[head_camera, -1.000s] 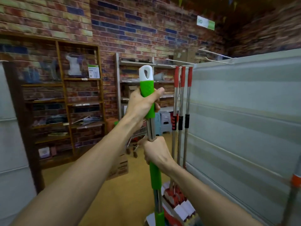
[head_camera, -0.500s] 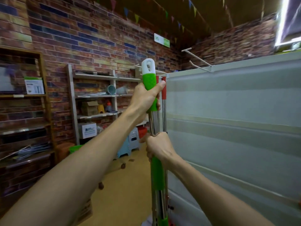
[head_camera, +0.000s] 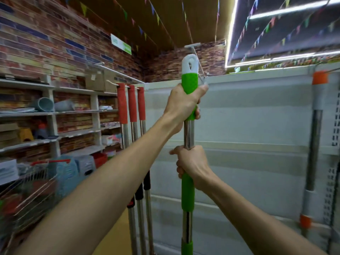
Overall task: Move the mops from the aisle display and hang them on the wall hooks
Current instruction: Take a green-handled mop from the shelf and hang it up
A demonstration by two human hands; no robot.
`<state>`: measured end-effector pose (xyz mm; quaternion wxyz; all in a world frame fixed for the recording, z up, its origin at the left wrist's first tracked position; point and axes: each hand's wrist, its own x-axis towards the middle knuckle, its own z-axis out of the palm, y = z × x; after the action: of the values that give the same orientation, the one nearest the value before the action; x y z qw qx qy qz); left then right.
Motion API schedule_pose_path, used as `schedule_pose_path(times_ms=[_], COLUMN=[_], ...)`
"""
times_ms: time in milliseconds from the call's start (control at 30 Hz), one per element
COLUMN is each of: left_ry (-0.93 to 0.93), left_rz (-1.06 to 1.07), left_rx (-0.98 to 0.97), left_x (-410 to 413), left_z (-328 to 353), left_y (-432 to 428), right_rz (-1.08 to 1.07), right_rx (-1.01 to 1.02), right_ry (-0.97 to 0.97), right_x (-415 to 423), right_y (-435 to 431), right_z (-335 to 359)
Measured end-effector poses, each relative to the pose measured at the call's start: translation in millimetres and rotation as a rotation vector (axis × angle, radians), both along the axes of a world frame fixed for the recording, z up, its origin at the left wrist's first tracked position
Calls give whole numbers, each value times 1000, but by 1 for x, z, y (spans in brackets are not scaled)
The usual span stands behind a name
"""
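1. Green grip, white hanging loop on top: the green-handled mop (head_camera: pixel 188 192) stands upright in the middle of the view, clamped in both hands in front of the pale wall panel (head_camera: pixel 257 115).

2. Left hand (head_camera: pixel 183 105) sits high, fingers wrapped tight round the upper green grip, thumb pressed up alongside it; the white loop (head_camera: pixel 190 64) pokes out just above those fingers.

3. Right hand (head_camera: pixel 193 167) sits lower, fingers closed round the steel shaft where it meets the second green sleeve, directly beneath the left fingers.

4. Wire wall hook (head_camera: pixel 197 59) reaches out from the panel top right by the loop, just above the left fingertips. Whether the loop is already threaded on it I cannot tell; the blur hides it.

5. Progress, as I judge it: three red-handled mops (head_camera: pixel 131 105) hang from a hook rail out beyond the left hand, so those look done. The green one is mid-hang, and both hands have yet to let go.

6. Off past the right hand, one orange-capped mop pole (head_camera: pixel 315 144) stands against the panel; hung or merely leaning, the view does not say.

7. Count: one green mop in hand, three red mops on hooks, one orange-capped pole, five in all. Mops left on the aisle display are out of view.
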<state>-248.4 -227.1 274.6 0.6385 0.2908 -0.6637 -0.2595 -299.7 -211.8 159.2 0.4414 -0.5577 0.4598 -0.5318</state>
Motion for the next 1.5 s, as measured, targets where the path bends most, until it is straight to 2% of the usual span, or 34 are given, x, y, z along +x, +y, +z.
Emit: schedule_pose_path(times_ms=[233, 467, 667, 867, 1133, 1500], left_ry=[-33, 25, -4, 61, 111, 97], left_rz=[-193, -272, -329, -377, -323, -353], left_rx=[-7, -14, -1, -32, -105, 22], left_x=[-11, -2, -3, -16, -12, -13], left_z=[15, 11, 6, 3, 12, 8], left_y=[-29, -54, -66, -75, -90, -108], right_rz=[-195, -296, -367, -360, -286, -290], right_rx=[-32, -45, -39, -54, -80, -22], right_ry=[-11, 20, 31, 58, 31, -14], right_x=[-9, 1, 0, -10, -8, -5], right_y=[-26, -45, -54, -62, -77, -89], right_z=[11, 8, 3, 3, 10, 7])
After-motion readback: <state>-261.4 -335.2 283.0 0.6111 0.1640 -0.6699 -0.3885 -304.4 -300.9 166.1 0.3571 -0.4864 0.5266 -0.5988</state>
